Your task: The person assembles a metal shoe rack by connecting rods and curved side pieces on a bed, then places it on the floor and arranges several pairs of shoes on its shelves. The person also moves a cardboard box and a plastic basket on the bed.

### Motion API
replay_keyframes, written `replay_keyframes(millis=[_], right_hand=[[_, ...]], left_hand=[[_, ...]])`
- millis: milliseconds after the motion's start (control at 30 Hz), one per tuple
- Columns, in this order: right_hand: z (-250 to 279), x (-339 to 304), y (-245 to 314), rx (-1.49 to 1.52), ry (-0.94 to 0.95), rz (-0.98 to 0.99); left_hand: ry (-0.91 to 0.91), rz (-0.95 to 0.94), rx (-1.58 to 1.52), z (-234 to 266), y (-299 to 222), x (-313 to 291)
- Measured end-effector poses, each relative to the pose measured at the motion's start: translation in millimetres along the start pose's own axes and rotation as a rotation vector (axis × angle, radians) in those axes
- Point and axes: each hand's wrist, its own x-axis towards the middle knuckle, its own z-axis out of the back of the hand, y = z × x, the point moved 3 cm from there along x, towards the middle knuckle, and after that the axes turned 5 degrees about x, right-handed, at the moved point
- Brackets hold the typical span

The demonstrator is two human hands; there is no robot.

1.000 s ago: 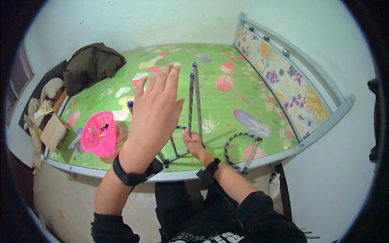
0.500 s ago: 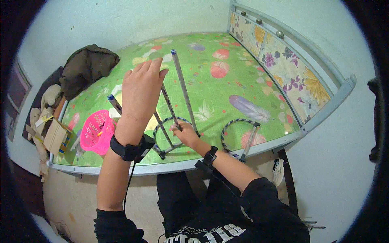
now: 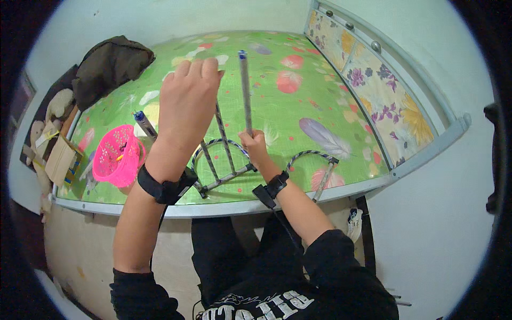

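Observation:
A small frame of dark-mottled grey metal rods and a striped hoop stands on the bed in front of me. My left hand is raised over it, fingers curled at the top of the middle rod; the palm side is hidden. Lower down, my right hand wraps round the right upright rod, which has a blue top end. Behind my left wrist, another blue-ended rod leans to the left. A separate striped half-hoop with a straight bar lies right of my right hand.
A pink perforated basket with small items stands at the left. Beyond it are an open cardboard box and a dark cloth bundle. The bed's metal rail runs along the front, with a flowered headboard at right.
My right hand has moved from low on the middle rod to the right upright rod, higher up. My left hand stays raised, its fingers more curled. The whole view has shifted slightly.

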Motion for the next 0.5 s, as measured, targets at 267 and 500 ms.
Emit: replay_keyframes(millis=[267, 500], right_hand=[[3, -20, -3, 0.184, -0.053, 0.151], [7, -28, -9, 0.16, -0.06, 0.218]], left_hand=[[-0.038, 0.0, 0.01, -5, 1, -1], [-0.012, 0.03, -0.033, -7, 10, -5]])
